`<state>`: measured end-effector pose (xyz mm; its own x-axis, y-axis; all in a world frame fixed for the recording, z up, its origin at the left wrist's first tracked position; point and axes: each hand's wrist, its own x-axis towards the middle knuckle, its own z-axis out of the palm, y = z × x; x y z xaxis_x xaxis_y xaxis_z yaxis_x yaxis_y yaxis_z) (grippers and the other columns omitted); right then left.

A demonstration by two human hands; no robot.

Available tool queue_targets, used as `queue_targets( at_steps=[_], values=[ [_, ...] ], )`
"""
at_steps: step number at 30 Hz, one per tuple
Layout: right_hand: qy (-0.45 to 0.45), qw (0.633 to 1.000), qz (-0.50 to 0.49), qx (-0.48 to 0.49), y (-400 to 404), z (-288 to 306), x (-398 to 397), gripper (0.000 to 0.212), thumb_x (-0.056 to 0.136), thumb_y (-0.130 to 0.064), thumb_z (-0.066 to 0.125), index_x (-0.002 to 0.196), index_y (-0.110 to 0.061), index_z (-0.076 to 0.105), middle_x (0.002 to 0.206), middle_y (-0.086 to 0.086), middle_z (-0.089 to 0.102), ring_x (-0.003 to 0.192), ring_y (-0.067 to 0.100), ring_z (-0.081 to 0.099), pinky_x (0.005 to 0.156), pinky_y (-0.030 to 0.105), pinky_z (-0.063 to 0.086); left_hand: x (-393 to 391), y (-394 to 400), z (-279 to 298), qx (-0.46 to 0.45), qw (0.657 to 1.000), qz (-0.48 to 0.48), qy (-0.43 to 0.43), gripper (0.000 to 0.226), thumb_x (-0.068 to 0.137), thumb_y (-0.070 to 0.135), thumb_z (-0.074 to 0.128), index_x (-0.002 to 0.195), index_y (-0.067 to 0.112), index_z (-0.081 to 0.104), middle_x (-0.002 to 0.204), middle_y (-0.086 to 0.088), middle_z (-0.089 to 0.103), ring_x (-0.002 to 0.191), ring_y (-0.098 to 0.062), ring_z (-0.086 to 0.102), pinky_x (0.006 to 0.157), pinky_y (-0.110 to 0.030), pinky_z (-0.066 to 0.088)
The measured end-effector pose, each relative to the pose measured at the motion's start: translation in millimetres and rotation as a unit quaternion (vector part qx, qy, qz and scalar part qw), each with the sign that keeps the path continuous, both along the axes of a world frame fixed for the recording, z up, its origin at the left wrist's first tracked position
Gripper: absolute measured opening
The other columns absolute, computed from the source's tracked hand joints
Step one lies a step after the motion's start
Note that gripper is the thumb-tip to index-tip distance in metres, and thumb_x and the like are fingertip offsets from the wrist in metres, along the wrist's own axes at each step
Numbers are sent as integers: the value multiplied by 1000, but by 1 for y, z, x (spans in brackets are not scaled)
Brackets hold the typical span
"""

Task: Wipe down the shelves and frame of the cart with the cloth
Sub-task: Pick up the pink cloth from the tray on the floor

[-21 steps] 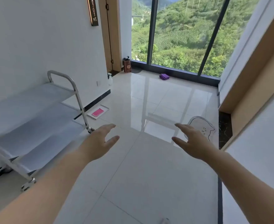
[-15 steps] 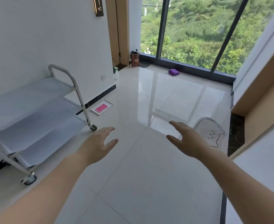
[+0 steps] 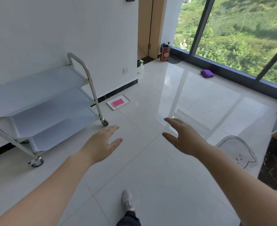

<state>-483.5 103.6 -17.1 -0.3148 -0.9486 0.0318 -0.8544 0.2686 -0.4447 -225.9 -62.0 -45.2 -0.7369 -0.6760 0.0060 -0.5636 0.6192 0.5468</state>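
Observation:
A steel cart (image 3: 88,82) with three pale shelves and castor wheels stands on the left against the white wall. A folded purple cloth (image 3: 207,73) lies on the floor far off, by the window frame. My left hand (image 3: 100,145) and my right hand (image 3: 182,137) reach forward over the tiles, both with fingers spread and nothing in them. The left hand is just right of the cart's near wheel (image 3: 104,122), not touching it.
A white tray with a pink pad (image 3: 118,102) lies by the skirting. A spray bottle (image 3: 140,67) stands at the wall corner, a brown bag (image 3: 165,53) near the door. A cat-shaped mat (image 3: 237,150) lies right. My shoe (image 3: 127,199) is below.
The view has tilted down and swung left, so the cart and floor sit more central. Both hands stay spread in front; my shoe has come into sight.

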Motion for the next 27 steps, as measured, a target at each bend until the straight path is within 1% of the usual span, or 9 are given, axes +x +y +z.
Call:
queue_targets(
  at_steps=[2, 3, 6, 8, 11, 15, 19, 24, 27],
  values=[
    [5, 1000, 13, 2, -22, -5, -17, 58, 89, -51, 49, 141, -33, 30, 144, -10, 39, 85, 3, 47, 86, 22, 35, -17, -19, -6, 3, 1000, 9, 4, 54, 90, 43, 50, 138, 22, 38, 144, 7, 41, 129, -8, 38, 106, -24, 29],
    [5, 1000, 15, 6, -33, -7, -27, 58, 89, -51, 49, 141, -33, 30, 144, -10, 39, 84, 3, 46, 86, 22, 35, -27, -30, -9, 5, 1000, 14, 6, 53, 90, 42, 51, 138, 22, 38, 144, 7, 41, 129, -8, 37, 104, -21, 27],
    [10, 1000, 17, 16, -70, -13, -60, 57, 89, -51, 49, 141, -33, 30, 143, -11, 39, 98, 7, 53, 87, 23, 36, -61, -68, -16, 9, 1000, 22, 16, 52, 91, 41, 50, 137, 21, 38, 143, 6, 41, 131, -8, 35, 102, -18, 22],
    [7, 1000, 10, 27, -94, -15, -83, 57, 89, -51, 49, 140, -33, 31, 143, -11, 39, 100, 7, 53, 88, 23, 36, -85, -94, -17, 22, 999, 21, 18, 52, 91, 41, 50, 138, 21, 37, 142, 5, 42, 130, -8, 37, 101, -17, 24],
    [9, 999, 6, 42, -126, -17, -117, 58, 89, -53, 47, 141, -34, 29, 143, -14, 38, 95, 3, 50, 88, 21, 34, -120, -132, -15, 54, 998, 18, 16, 53, 91, 41, 49, 139, 22, 35, 144, 5, 40, 129, -8, 38, 102, -20, 27],
    [16, 999, -1, 39, -161, -19, -165, 58, 89, -54, 46, 141, -34, 29, 143, -14, 38, 87, 2, 47, 87, 22, 36, -168, -181, -12, 62, 998, 3, -2, 55, 92, 42, 48, 141, 22, 33, 146, 6, 36, 126, -11, 42, 104, -25, 32],
    [22, 999, -7, 48, -185, -23, -213, 58, 89, -54, 46, 141, -34, 29, 144, -14, 37, 81, 0, 43, 85, 22, 35, -211, -211, -14, 64, 998, -14, -7, 55, 92, 42, 47, 141, 21, 33, 146, 6, 36, 130, -9, 37, 108, -33, 34],
    [22, 998, 11, 59, -223, -34, -286, 58, 89, -53, 46, 141, -33, 29, 143, -14, 38, 85, 2, 47, 85, 22, 36, -272, -246, -29, 61, 998, 15, -14, 54, 92, 42, 47, 140, 21, 34, 146, 6, 37, 131, -9, 35, 107, -36, 36],
    [30, 996, 32, 73, -250, -39, -342, 58, 90, -50, 47, 142, -32, 28, 144, -13, 37, 106, 10, 54, 89, 24, 38, -320, -262, -39, 60, 997, 46, -5, 53, 92, 41, 47, 140, 21, 35, 145, 5, 38, 132, -10, 35, 109, -32, 32]
  ],
)
